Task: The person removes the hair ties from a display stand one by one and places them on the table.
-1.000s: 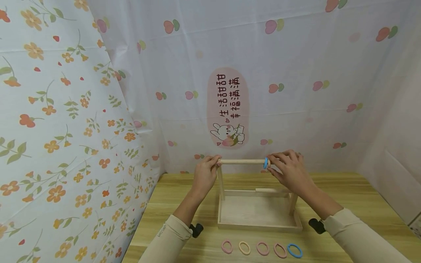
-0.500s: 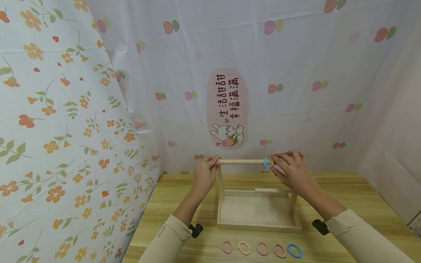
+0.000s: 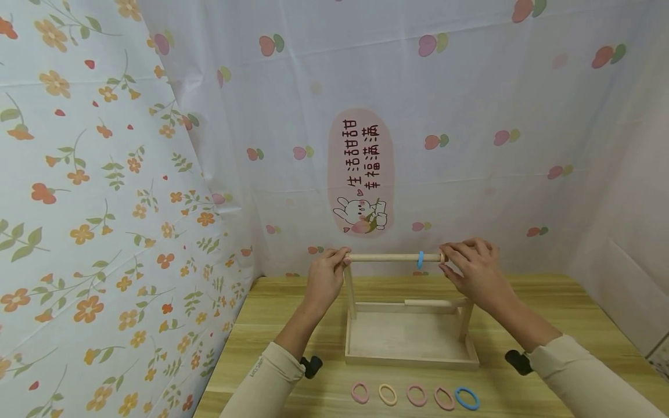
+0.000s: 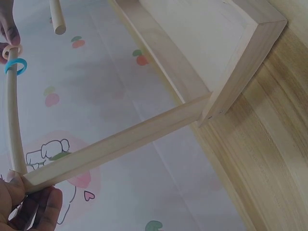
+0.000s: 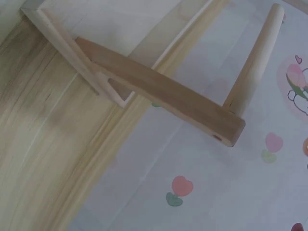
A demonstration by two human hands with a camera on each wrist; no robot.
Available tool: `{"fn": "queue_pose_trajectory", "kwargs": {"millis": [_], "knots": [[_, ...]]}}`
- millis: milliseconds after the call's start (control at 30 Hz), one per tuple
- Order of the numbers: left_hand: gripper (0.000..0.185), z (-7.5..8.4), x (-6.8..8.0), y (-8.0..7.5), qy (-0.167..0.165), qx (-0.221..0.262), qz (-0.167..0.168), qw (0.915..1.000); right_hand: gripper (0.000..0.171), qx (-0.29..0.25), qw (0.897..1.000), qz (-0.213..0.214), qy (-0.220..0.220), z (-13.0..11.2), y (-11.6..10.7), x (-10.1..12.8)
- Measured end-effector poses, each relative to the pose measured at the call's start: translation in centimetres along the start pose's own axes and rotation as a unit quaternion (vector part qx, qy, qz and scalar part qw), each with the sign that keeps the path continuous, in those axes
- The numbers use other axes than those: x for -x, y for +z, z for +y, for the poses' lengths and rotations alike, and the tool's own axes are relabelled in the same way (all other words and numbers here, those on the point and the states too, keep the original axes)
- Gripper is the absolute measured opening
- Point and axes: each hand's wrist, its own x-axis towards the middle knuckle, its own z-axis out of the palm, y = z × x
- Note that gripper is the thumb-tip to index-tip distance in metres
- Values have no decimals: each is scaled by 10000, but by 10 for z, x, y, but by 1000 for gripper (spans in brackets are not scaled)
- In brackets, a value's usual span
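A pink sticker (image 3: 362,172) on the backdrop reads "生活甜甜 幸福满满" above a cartoon rabbit. The left hand (image 3: 325,280) grips the left end of the wooden dowel (image 3: 389,257), fingers curled round it, while the right hand (image 3: 470,270) pinches its right end, a blue hair tie (image 3: 420,259) threaded on just beside. Below, a wooden tray stand (image 3: 411,337) sits on the wooden surface (image 3: 272,325), with five hair ties (image 3: 415,395) lined up in front.
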Motion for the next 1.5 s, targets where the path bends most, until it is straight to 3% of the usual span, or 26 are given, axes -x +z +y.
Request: {"fn": "queue_pose_trajectory", "kwargs": {"millis": [600,800,1033,1500], "knots": [[27,-1,2,2,83,-49,52,9999,40,143,9994,-186,244,10,-9,14],[29,-1,3,1,16,-50,-36,10000,58,187,9996,-89,185,10,-9,16],[26,0,1,1,-36,-5,11,10000,46,185,9998,7,67,7,-11,16],[27,-2,-1,2,-8,58,56,10000,42,-67,9999,0,-104,-3,-12,23]]}}
